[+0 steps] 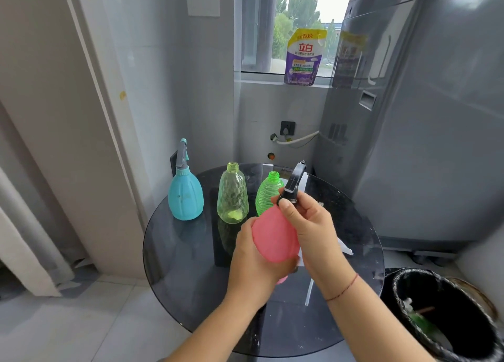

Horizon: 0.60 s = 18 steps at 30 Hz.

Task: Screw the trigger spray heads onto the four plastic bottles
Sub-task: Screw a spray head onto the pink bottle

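My left hand (252, 258) grips the body of a pink bottle (274, 237), held tilted above the round dark glass table (174, 266). My right hand (308, 225) pinches the collar of a black trigger spray head (293, 183) at the pink bottle's neck. A blue bottle (185, 195) with a grey and blue spray head on it stands at the table's back left. Beside it stand a clear yellowish bottle (232, 194) and a bright green bottle (267, 194), both with open necks. A white spray head (345, 248) lies on the table, partly hidden behind my right wrist.
A grey washing machine (409, 116) stands close behind and right of the table. A black-lined waste bin (447, 315) sits on the floor at lower right. A purple detergent pouch (302, 57) rests on the window sill. A thin white tube (309, 290) lies near my right forearm.
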Available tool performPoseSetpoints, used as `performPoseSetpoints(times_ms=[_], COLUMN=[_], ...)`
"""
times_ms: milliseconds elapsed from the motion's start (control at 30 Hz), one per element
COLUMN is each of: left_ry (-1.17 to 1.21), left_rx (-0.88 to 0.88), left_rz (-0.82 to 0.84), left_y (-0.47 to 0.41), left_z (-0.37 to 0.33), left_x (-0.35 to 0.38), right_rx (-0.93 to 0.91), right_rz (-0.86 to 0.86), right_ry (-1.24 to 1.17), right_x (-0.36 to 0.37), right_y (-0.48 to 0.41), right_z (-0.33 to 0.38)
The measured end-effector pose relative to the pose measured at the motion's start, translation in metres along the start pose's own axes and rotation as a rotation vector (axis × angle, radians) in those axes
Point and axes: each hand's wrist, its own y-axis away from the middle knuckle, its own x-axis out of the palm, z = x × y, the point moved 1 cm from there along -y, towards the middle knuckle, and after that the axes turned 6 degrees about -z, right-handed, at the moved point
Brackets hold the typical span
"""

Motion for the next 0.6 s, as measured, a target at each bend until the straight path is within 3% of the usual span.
performPoseSetpoints(times_ms=[233, 367, 467, 600], left_ry=[-0.028, 0.035, 0.101, 0.122], left_rx=[-0.016, -0.132, -0.158, -0.097], left_rz=[-0.059, -0.033, -0.158, -0.301], left_y=[-0.002, -0.017, -0.032, -0.057], left_z=[0.019, 0.028, 0.04, 0.054], left_x=[-0.002, -0.027, -0.057, -0.087], right_rx=[0.041, 0.129, 0.248, 0.164], right_rz=[-0.069, 0.118, 0.217, 0.103], right_ry=[0.133, 0.208, 0.23, 0.272], right_x=[0.018, 0.034, 0.041, 0.058], right_y=[0.002, -0.009, -0.027, -0.06], right_z=[-0.011, -0.019, -0.027, -0.042])
